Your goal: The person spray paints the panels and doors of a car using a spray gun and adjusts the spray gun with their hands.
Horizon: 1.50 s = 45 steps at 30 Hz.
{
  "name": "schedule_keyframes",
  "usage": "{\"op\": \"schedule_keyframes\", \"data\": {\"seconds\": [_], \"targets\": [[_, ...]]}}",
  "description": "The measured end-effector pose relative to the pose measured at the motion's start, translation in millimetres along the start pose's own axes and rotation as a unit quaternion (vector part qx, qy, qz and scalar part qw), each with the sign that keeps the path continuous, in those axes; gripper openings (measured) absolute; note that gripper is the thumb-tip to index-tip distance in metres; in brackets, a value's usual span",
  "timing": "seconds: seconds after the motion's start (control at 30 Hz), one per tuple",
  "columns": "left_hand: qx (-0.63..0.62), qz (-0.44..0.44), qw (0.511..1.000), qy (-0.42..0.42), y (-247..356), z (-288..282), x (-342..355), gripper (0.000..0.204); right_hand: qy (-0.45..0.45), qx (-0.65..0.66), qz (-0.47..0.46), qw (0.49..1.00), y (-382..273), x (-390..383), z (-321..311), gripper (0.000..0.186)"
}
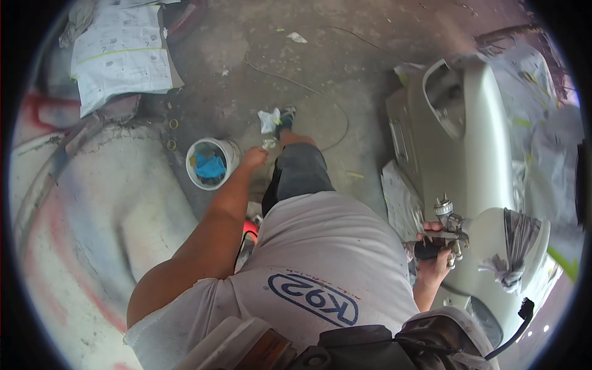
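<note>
In my right hand [435, 259] is a spray gun [457, 234], its handle wrapped by my fingers. The gun's metal nozzle [443, 206] faces ahead, and a pale rounded cup [484, 228] is joined to it. A grey cloth [521, 237] is tied around that cup. Close on the right stands a pale silver-green car body [487, 132] with a rounded opening in it. My left hand [254, 158] hangs away from the gun, its fingers curled in with nothing showing in them. Just left of this hand is a white bucket [193, 176] with a blue cloth [209, 164] inside.
A paint-stained pale car panel [123, 203] fills the left side. Printed paper sheets [123, 58] cover a part at the upper left. A thin hose [290, 81] curves across the concrete floor [345, 55]. Crumpled paper [269, 121] lies by my foot, and plastic masking [542, 123] hangs at far right.
</note>
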State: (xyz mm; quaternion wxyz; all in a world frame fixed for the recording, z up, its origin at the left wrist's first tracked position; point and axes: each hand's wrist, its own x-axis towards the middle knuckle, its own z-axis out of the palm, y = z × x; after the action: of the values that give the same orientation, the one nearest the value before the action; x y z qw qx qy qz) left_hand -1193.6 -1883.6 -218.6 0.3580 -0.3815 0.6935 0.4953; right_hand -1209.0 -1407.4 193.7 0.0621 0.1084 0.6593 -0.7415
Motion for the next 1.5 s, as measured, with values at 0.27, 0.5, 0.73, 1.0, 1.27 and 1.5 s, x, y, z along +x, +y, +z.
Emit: {"op": "schedule_keyframes", "data": {"seconds": [0.27,0.5,0.73,1.0,1.27,1.5], "targets": [[-0.163,0.112,0.97,0.139,146,-195,50,0.028,-0.002,0.027,-0.023,0.999,-6,205,209,0.065],[-0.151,0.066,0.965,0.203,164,-286,61,0.028,-0.095,0.147,-0.113,0.978,-68,384,312,0.059],[0.285,0.117,0.922,0.236,103,-308,124,0.052,-0.095,0.149,-0.164,0.97,-100,527,364,0.063],[-0.012,-0.242,0.89,0.385,145,-281,97,0.094,-0.112,0.075,-0.097,0.986,-137,617,407,0.056],[0.05,-0.182,0.964,0.187,137,-289,126,0.048,-0.119,0.062,-0.057,0.989,-153,647,396,0.052],[0.021,-0.109,0.975,0.193,227,-320,131,0.045,-0.033,0.105,-0.011,0.994,-155,645,423,0.032]]}}
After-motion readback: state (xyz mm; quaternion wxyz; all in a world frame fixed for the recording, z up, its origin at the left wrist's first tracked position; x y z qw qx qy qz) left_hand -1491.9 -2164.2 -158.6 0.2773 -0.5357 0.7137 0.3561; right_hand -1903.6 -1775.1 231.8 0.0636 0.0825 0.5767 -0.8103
